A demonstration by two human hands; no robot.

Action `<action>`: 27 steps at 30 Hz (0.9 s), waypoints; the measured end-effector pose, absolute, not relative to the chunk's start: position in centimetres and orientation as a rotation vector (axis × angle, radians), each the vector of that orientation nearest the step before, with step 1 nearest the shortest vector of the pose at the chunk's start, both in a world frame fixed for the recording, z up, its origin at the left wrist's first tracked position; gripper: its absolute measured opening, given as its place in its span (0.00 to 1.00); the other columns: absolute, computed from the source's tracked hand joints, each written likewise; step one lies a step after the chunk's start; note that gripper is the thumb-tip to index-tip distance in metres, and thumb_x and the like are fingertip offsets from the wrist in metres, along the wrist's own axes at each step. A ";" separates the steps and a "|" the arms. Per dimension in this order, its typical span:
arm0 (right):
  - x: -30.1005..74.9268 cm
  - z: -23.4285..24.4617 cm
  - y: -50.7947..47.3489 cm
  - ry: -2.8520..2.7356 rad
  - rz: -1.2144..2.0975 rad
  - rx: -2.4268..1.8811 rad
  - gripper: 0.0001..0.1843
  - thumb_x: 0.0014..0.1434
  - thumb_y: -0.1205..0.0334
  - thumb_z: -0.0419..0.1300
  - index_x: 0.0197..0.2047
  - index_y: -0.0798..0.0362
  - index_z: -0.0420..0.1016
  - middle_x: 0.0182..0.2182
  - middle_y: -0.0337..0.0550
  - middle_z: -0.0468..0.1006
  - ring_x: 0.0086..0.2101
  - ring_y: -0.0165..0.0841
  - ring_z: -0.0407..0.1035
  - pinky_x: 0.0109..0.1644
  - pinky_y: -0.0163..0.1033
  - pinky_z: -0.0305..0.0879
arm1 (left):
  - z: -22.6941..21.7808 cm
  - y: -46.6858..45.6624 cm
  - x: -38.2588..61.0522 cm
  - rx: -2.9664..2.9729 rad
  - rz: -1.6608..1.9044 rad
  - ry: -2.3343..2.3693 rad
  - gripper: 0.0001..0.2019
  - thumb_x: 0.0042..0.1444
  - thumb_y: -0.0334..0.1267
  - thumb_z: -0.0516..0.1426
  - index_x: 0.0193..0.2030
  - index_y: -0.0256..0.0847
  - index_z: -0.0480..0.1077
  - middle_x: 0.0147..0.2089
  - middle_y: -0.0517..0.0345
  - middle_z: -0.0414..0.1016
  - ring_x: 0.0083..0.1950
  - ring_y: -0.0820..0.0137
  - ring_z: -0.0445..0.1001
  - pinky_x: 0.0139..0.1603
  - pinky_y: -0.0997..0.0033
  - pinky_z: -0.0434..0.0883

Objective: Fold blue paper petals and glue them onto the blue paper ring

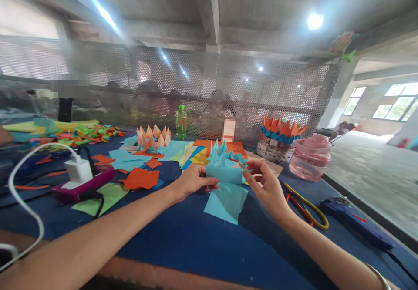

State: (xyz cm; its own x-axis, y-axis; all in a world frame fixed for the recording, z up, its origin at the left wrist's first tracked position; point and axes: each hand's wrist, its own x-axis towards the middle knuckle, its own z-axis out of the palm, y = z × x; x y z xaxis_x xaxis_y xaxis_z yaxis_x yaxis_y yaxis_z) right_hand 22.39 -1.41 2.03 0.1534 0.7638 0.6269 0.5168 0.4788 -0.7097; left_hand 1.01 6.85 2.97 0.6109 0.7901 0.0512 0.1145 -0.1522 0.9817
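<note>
Hands first: left hand has its fingers curled over the front of a light-blue folded paper piece, gripping it upright, and the right hand pinches a thin blue paper point at its right end, thumb and forefinger together, other fingers loosely curled. The piece sits between the hands, just above the table, with a row of spiky folded points along its top. A loose-looking light-blue square sheet hangs or lies right below it; can't tell if it's attached. State of the work: spiked row formed across part of the piece, right end being handled, no closed ring visible on this one. Two complete-looking crowns are out ahead: a peach paper crown beyond the left hand, and an orange-and-blue crown on a woven basket beyond the right. Cut sheets remain: an orange sheet left of the left hand, more blue and orange beyond it. Right of the right hand: yellow-handled scissors, a blue glue gun, and a pink-filled clear jar further out. Far left: magenta power strip with a white charger. All on a blue table cover.
</note>
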 end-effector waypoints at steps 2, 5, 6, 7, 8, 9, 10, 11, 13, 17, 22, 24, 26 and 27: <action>22.2 2.2 -1.7 -1.564 0.188 -1.143 0.11 0.60 0.56 0.57 0.44 0.51 0.67 0.40 0.44 0.71 0.39 0.34 0.66 0.37 0.38 0.65 | 2.8 6.7 1.1 1.654 0.681 0.752 0.09 0.46 0.40 0.65 0.28 0.35 0.75 0.27 0.55 0.79 0.28 0.74 0.73 0.29 0.76 0.68; 21.8 2.5 -2.0 -1.656 0.105 -1.114 0.06 0.60 0.59 0.57 0.41 0.50 0.67 0.39 0.43 0.70 0.39 0.33 0.65 0.37 0.38 0.65 | 2.9 6.5 1.2 1.667 0.665 0.754 0.09 0.45 0.40 0.65 0.28 0.35 0.75 0.27 0.56 0.78 0.28 0.74 0.73 0.28 0.77 0.67; 21.7 2.5 -2.1 -1.678 0.089 -1.108 0.05 0.60 0.60 0.57 0.40 0.51 0.68 0.39 0.43 0.70 0.38 0.33 0.65 0.37 0.38 0.65 | 3.0 6.4 1.2 1.669 0.664 0.754 0.10 0.45 0.41 0.65 0.28 0.35 0.75 0.27 0.56 0.78 0.28 0.74 0.73 0.28 0.77 0.67; 21.6 2.6 -2.2 -1.696 0.079 -1.104 0.04 0.60 0.61 0.57 0.39 0.51 0.68 0.39 0.43 0.69 0.39 0.33 0.65 0.37 0.38 0.65 | 3.0 6.4 1.2 1.671 0.665 0.753 0.10 0.45 0.41 0.65 0.29 0.35 0.75 0.27 0.56 0.78 0.29 0.73 0.73 0.28 0.77 0.67; 21.6 2.6 -2.2 -1.710 0.071 -1.104 0.04 0.60 0.61 0.57 0.39 0.51 0.68 0.40 0.43 0.69 0.39 0.33 0.65 0.37 0.38 0.65 | 3.0 6.4 1.2 1.672 0.666 0.749 0.10 0.45 0.41 0.65 0.29 0.35 0.75 0.27 0.56 0.78 0.29 0.73 0.73 0.28 0.77 0.67; 21.6 2.7 -2.2 -1.723 0.065 -1.109 0.04 0.60 0.62 0.58 0.39 0.50 0.68 0.40 0.44 0.69 0.39 0.34 0.65 0.37 0.38 0.65 | 2.9 6.4 1.2 1.672 0.666 0.743 0.10 0.45 0.41 0.65 0.29 0.35 0.75 0.27 0.56 0.78 0.29 0.73 0.73 0.29 0.76 0.67; 21.5 2.6 -2.2 -1.733 0.060 -1.116 0.05 0.59 0.63 0.58 0.40 0.50 0.69 0.40 0.44 0.69 0.40 0.34 0.65 0.37 0.38 0.65 | 2.9 6.4 1.2 1.673 0.665 0.738 0.11 0.45 0.42 0.65 0.29 0.35 0.75 0.28 0.56 0.78 0.29 0.73 0.73 0.29 0.76 0.67; 21.5 2.6 -2.2 -1.742 0.057 -1.124 0.05 0.59 0.63 0.59 0.40 0.50 0.69 0.40 0.44 0.69 0.40 0.34 0.65 0.37 0.38 0.65 | 2.8 6.4 1.2 1.674 0.661 0.733 0.11 0.45 0.42 0.65 0.29 0.35 0.75 0.28 0.56 0.78 0.29 0.73 0.73 0.29 0.76 0.67; 21.6 2.5 -2.2 -1.767 0.054 -1.136 0.05 0.58 0.66 0.59 0.40 0.50 0.70 0.40 0.44 0.69 0.40 0.35 0.65 0.37 0.38 0.65 | 2.8 6.4 1.2 1.683 0.649 0.718 0.12 0.45 0.43 0.65 0.31 0.35 0.75 0.29 0.55 0.78 0.30 0.72 0.73 0.29 0.76 0.67; 21.7 2.4 -2.2 -1.807 0.045 -1.139 0.06 0.58 0.69 0.57 0.36 0.50 0.73 0.39 0.44 0.69 0.40 0.35 0.66 0.41 0.40 0.65 | 3.6 5.8 1.1 1.708 0.607 0.631 0.18 0.45 0.47 0.65 0.38 0.36 0.75 0.37 0.51 0.77 0.38 0.66 0.73 0.30 0.73 0.69; 21.7 2.5 -2.2 -1.816 0.013 -1.120 0.06 0.58 0.69 0.57 0.35 0.50 0.74 0.38 0.44 0.69 0.40 0.35 0.67 0.44 0.42 0.66 | 5.2 4.9 0.9 1.544 0.573 0.619 0.23 0.51 0.52 0.60 0.49 0.39 0.72 0.45 0.52 0.74 0.43 0.67 0.71 0.36 0.72 0.68; 21.7 2.6 -2.3 -1.846 -0.007 -1.116 0.07 0.58 0.70 0.57 0.35 0.50 0.74 0.39 0.44 0.69 0.41 0.36 0.67 0.46 0.44 0.66 | 5.2 4.8 0.9 1.572 0.560 0.672 0.23 0.50 0.49 0.62 0.50 0.40 0.71 0.45 0.53 0.74 0.42 0.69 0.71 0.36 0.74 0.66; 21.6 2.6 -2.3 -1.876 -0.035 -1.115 0.08 0.57 0.71 0.56 0.35 0.49 0.74 0.39 0.45 0.69 0.42 0.36 0.67 0.47 0.44 0.66 | 4.9 4.9 0.9 1.634 0.556 0.668 0.22 0.49 0.46 0.63 0.50 0.40 0.71 0.44 0.53 0.75 0.43 0.69 0.71 0.37 0.74 0.65; 21.6 2.6 -2.4 -1.886 -0.050 -1.113 0.08 0.57 0.71 0.56 0.35 0.49 0.74 0.39 0.45 0.69 0.42 0.37 0.67 0.47 0.45 0.66 | 4.7 5.0 0.9 1.661 0.560 0.644 0.22 0.49 0.46 0.63 0.50 0.40 0.71 0.44 0.54 0.75 0.44 0.68 0.71 0.40 0.73 0.65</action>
State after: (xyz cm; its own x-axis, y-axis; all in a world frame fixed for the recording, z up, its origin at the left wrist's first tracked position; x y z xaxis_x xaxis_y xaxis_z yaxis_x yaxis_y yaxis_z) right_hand 21.58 -2.37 2.59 -0.1728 0.6729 0.7193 0.7102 0.5911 -0.3823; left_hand 0.93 5.03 4.68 0.7300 0.6833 0.0147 0.1096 -0.1382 0.9843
